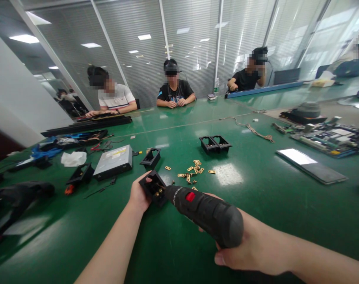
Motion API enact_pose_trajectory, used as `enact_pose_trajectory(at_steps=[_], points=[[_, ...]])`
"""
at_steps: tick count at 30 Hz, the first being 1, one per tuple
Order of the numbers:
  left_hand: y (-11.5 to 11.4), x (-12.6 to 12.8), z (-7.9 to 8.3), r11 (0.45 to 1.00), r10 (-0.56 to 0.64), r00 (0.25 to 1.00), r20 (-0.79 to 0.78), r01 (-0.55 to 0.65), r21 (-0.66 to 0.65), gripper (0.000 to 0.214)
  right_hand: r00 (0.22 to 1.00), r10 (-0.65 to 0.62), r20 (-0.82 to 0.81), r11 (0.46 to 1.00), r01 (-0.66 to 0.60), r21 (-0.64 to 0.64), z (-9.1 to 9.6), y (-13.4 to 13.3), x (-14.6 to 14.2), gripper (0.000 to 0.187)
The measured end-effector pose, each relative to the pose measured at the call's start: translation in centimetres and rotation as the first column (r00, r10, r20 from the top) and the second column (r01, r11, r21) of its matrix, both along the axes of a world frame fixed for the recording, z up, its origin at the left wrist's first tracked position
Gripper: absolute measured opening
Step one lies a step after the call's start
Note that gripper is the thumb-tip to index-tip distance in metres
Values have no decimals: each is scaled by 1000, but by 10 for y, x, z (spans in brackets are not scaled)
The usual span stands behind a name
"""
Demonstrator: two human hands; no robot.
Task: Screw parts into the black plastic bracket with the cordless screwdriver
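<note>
Above the near part of the green table (167, 256), gripping a drill (207, 213) in the right hand (253, 250), wrapped round a handle mostly hidden beneath the body. Holding a black box (152, 190) in the left hand (140, 194), partly out of sight behind it. Hard to make out the drill's tip, aimed into the box near brass fittings (159, 193). Just beyond, scattered brass plates (201, 170) and small screws (188, 182). Farther out, paired boxes (223, 148), joined or merely touching, cannot tell which. Leftward, a drive (116, 161) and, cut off and blurred, some dark thing (16, 197). Across the table, seated people (175, 91), including one cropped at the right edge.
</note>
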State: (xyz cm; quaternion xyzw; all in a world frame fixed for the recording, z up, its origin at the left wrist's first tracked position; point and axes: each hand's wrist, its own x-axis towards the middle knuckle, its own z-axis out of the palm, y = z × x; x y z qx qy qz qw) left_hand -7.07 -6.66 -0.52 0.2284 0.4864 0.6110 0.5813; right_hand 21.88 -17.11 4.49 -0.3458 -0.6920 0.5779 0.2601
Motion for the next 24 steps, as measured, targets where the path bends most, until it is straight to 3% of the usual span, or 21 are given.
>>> enact_pose_trajectory(at_steps=[4, 13, 19, 24], points=[[-1, 1, 3, 1000, -15, 1000, 3, 15, -6, 27, 999, -6, -38, 1000, 5, -9, 5, 2, 1, 91], [-1, 0, 2, 997, -71, 997, -21, 71, 34, 28, 1000, 6, -23, 998, -8, -69, 1, 3, 1, 93], [-1, 1, 2, 999, -46, 999, -24, 46, 27, 27, 1000, 23, -19, 982, -27, -189, -7, -1, 1, 100], [0, 1, 1, 998, -58, 998, -22, 59, 17, 24, 1000, -10, 2, 995, 10, -100, -9, -2, 0, 95]])
